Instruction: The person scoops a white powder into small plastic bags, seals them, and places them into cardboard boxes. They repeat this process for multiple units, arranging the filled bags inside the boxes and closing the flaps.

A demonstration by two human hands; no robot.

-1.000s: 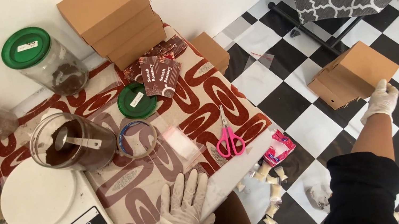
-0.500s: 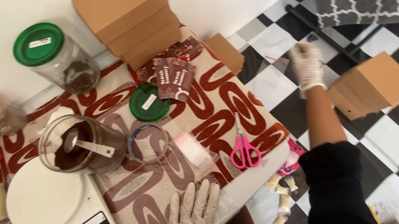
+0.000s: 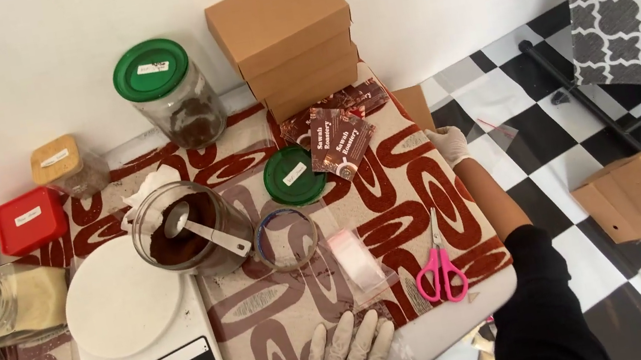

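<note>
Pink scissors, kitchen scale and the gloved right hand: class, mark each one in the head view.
Pink scissors (image 3: 441,272): head view, on the handle loops.
Kitchen scale (image 3: 126,299): head view, on its round white platform.
Right hand (image 3: 449,144): head view, on the glove's back.

Small flat brown cardboard box (image 3: 413,106) lies at the table's right edge, beside stacked boxes (image 3: 288,38).
</note>
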